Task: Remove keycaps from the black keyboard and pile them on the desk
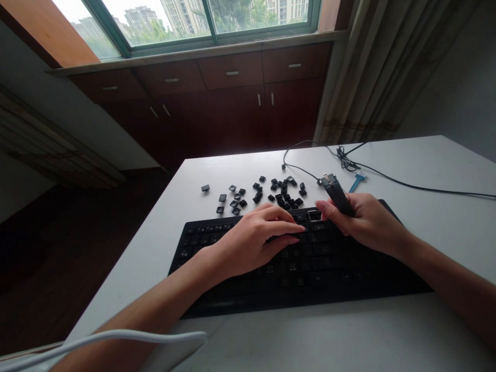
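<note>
table [445, 217] edge left; keyboard [294, 263] under hands.

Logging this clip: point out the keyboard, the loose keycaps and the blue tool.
keyboard [201, 235]: head view, on its upper left key rows.
loose keycaps [284, 197]: head view, middle of the densest cluster.
blue tool [357, 181]: head view, on its handle.

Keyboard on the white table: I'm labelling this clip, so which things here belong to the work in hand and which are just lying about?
In use:
- keyboard, left hand flat on its keys
- dark slim tool, gripped in right hand
- loose keycaps, scattered behind the keyboard

Lying about:
- black cable
- blue tool
- white cable, near edge
</note>
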{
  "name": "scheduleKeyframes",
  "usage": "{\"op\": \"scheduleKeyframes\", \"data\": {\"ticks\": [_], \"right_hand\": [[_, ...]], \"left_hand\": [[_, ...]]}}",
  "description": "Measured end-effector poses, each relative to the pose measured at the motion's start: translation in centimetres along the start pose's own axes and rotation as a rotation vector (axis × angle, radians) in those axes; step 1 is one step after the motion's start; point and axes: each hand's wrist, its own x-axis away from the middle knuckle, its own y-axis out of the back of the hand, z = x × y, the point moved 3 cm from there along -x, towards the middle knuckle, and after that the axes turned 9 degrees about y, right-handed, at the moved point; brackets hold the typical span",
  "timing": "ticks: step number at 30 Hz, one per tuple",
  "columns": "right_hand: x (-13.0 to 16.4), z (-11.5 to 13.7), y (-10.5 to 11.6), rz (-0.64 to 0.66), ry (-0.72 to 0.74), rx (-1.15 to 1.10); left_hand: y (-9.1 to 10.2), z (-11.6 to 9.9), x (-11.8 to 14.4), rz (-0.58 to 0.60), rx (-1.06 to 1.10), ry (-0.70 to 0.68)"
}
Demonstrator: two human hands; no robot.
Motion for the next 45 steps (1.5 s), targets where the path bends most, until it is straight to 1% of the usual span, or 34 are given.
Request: {"op": "scheduleKeyframes", "data": {"ticks": [4,8,10,12,14,15,19,21,24,31,37,42,45], "right_hand": [[0.0,0.0,-0.1,0.006,-0.014,-0.018],[0.0,0.0,-0.1,-0.003,-0.014,-0.020],[0.0,0.0,-0.1,-0.003,-0.004,-0.014],[0.0,-0.1,-0.1,-0.004,0.005,-0.008],[0.0,-0.1,0.0,-0.004,0.010,-0.008],[0.0,-0.2,-0.1,-0.002,0.012,-0.011],[0.0,-0.3,-0.1,0.004,0.027,-0.026],[-0.1,-0.3,-0.1,-0.002,0.040,-0.021],[-0.1,-0.3,-0.2,-0.006,0.047,-0.019],[-0.1,-0.2,-0.2,-0.007,0.055,-0.039],[-0.2,-0.1,-0.1,-0.005,0.065,-0.039],[-0.2,-0.1,-0.1,-0.010,0.093,-0.019],[-0.3,-0.1,-0.1,-0.014,0.096,-0.020]], "left_hand": [[-0.3,0.5,-0.1,-0.075,0.010,0.071],[-0.3,0.7,-0.3,-0.110,0.016,0.055],[-0.1,0.5,-0.3,-0.094,-0.023,0.013],[0.2,0.2,-0.2,-0.045,-0.064,-0.041],[0.4,0.1,-0.1,-0.005,-0.075,-0.079],[0.5,0.1,0.0,-0.004,-0.066,-0.085],[0.4,0.5,-0.1,-0.105,-0.003,-0.041],[0.1,0.6,-0.2,-0.137,0.001,-0.033],[-0.1,0.4,-0.2,-0.126,-0.027,-0.052],[0.6,-0.1,-0.3,-0.080,-0.088,-0.129],[0.6,0.2,-0.4,-0.067,-0.103,-0.123],[0.3,0.1,-0.3,-0.116,-0.088,-0.112],[0.3,0.0,-0.3,-0.102,-0.085,-0.108]]}}
